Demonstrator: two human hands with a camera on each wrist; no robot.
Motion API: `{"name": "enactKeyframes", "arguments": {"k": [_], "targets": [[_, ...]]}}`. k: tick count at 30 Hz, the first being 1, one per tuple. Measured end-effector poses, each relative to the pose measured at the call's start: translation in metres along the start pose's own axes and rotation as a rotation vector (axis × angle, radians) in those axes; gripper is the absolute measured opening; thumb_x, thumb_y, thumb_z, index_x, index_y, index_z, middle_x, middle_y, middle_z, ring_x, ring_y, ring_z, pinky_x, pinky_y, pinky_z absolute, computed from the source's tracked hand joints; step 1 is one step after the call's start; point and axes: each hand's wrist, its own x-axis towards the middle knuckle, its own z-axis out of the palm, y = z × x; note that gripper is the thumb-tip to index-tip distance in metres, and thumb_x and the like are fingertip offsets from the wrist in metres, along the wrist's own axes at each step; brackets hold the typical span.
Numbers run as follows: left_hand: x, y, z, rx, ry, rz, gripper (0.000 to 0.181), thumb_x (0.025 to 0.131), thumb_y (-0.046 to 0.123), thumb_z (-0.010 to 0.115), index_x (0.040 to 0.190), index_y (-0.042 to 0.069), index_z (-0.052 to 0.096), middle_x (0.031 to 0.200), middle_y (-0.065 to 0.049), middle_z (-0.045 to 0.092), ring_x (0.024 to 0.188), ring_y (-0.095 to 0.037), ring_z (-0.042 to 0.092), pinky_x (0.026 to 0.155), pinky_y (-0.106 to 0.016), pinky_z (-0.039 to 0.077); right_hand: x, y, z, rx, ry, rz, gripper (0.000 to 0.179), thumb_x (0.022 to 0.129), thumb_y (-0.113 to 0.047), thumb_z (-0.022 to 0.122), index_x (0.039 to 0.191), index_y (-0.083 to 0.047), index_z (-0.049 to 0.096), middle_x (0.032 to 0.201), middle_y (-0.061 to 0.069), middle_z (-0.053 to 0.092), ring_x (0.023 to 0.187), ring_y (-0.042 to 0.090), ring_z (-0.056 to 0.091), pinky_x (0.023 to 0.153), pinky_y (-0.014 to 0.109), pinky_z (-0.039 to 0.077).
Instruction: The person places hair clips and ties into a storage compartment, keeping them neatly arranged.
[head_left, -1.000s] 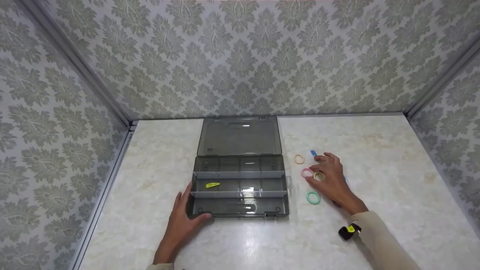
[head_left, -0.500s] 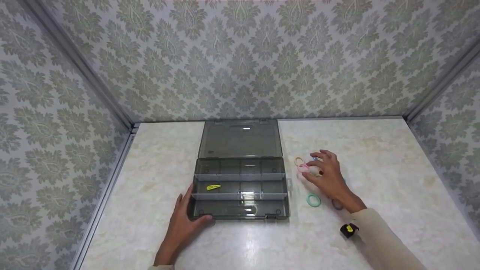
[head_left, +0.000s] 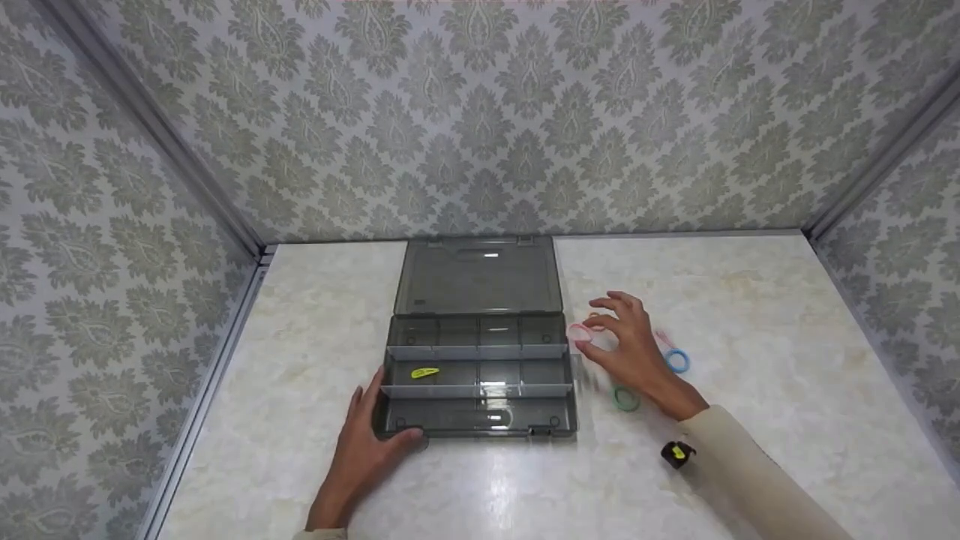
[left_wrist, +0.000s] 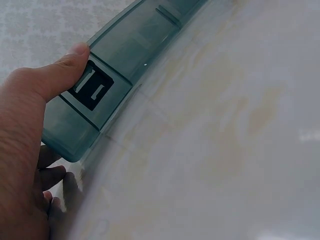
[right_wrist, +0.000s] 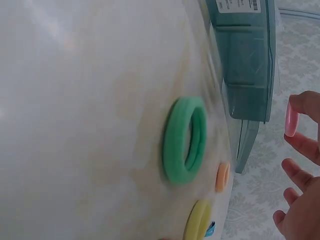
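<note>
My right hand [head_left: 630,352] pinches a pink hair tie [right_wrist: 291,120] between thumb and forefinger, raised beside the right edge of a dark see-through compartment box [head_left: 525,420]. The other fingers spread loosely. The box stands open, its lid [head_left: 480,281] laid back. In its middle row lies a yellow snap hair clip [head_left: 424,373]. My left hand [head_left: 366,446] grips the front left corner, thumb on the front wall near a black latch [left_wrist: 92,86] and fingers along the side. Under the right hand lie a green hair tie [right_wrist: 174,145], a yellow hair tie [right_wrist: 196,220] and an orange hair tie [right_wrist: 220,177].
Right of the right hand lie a blue hair tie [head_left: 668,363] and a small pinkish item [head_left: 664,338], blurred. A small black device [head_left: 676,454] sits at the right sleeve. Patterned walls [head_left: 480,135] enclose the marbled table [head_left: 315,315].
My right hand has lifted the pink hair tie off the table and carried it left to the box's edge. The blue hair tie has come into sight. My left hand has stayed put.
</note>
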Motion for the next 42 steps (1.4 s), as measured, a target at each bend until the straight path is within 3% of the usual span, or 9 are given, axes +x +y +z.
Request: {"name": "enactKeyframes", "arguments": {"k": [13,28,33,42], "targets": [[-0.002,-0.001,-0.001,-0.012,-0.003,-0.005,0.12,0.085,0.061,0.091,0.178,0.027,0.024,0.181,-0.017,0.026,0.167,-0.052,0.008,0.129,-0.077,0.019,0.013,-0.03,0.027,0.008,-0.121,0.001,0.025,0.089,-0.018,0.095,0.106,-0.006,0.082,0.141,0.021,0.066,0.147,0.047,0.045,0.119,0.073,0.035],[-0.002,-0.003,-0.001,-0.027,0.004,0.05,0.12,0.085,0.053,0.095,0.178,0.025,0.024,0.181,-0.018,0.025,0.167,-0.053,0.007,0.128,-0.078,0.021,0.027,-0.054,0.051,0.035,-0.191,-0.135,0.027,0.089,-0.02,0.095,0.108,-0.006,0.082,0.142,0.018,0.066,0.147,0.046,0.045,0.118,0.073,0.036],[-0.001,-0.004,-0.001,-0.015,0.016,0.081,0.12,0.083,0.05,0.097,0.176,0.02,0.028,0.18,-0.021,0.027,0.165,-0.057,0.009,0.127,-0.079,0.023,0.031,-0.065,0.056,0.044,-0.239,-0.148,0.029,0.092,-0.026,0.093,0.11,-0.007,0.082,0.145,0.014,0.065,0.151,0.043,0.043,0.123,0.071,0.034],[-0.003,-0.003,-0.001,-0.017,0.026,0.076,0.12,0.081,0.052,0.097,0.176,0.024,0.03,0.18,-0.02,0.028,0.166,-0.055,0.009,0.125,-0.08,0.024,0.036,-0.091,0.064,0.031,-0.337,-0.17,0.027,0.097,-0.033,0.089,0.111,-0.011,0.082,0.147,0.012,0.063,0.153,0.038,0.042,0.122,0.07,0.037]]}}
